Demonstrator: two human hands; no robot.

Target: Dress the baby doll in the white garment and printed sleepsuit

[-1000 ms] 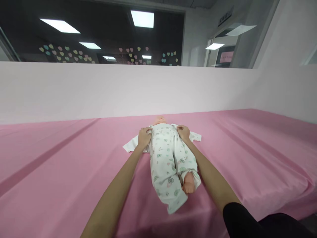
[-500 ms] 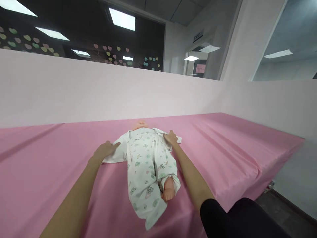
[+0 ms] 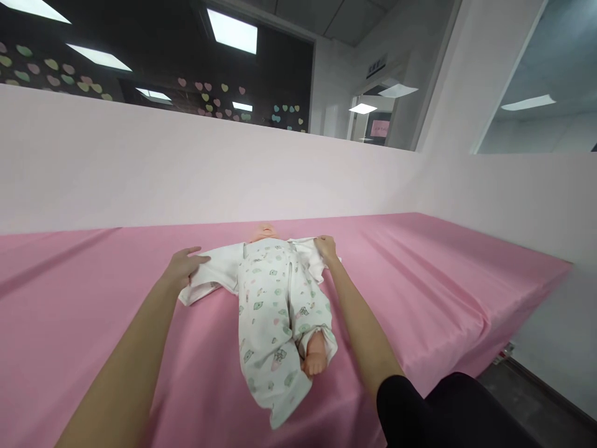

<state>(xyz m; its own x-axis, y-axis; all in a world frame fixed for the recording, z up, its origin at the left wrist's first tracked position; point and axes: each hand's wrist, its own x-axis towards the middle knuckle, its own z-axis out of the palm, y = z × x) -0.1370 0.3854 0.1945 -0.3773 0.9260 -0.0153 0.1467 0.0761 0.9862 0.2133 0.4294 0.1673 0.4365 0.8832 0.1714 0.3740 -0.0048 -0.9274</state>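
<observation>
A baby doll [image 3: 265,233] lies on its back, head at the far side, in a white baby romper [image 3: 275,305] with a small green and pink print. One bare foot [image 3: 316,362] sticks out of a leg opening; the other leg end hangs flat, its foot hidden. At the left, my left hand [image 3: 184,269] grips a plain white sleeve [image 3: 217,269], which is lifted and spread outward. My right hand [image 3: 326,247] is closed on the opposite sleeve [image 3: 306,250], its fingertips partly hidden. Neither of the doll's hands shows.
A pink sheet [image 3: 420,292] covers the wide padded surface, with folds on the right and an edge dropping to a dark floor [image 3: 536,392]. A white wall [image 3: 200,168] stands behind, below windows with heart stickers.
My left hand has moved left and up, pulling the left sleeve outward and raising it off the sheet. My right hand has shifted slightly up, its fingers more tightly closed on the other sleeve.
</observation>
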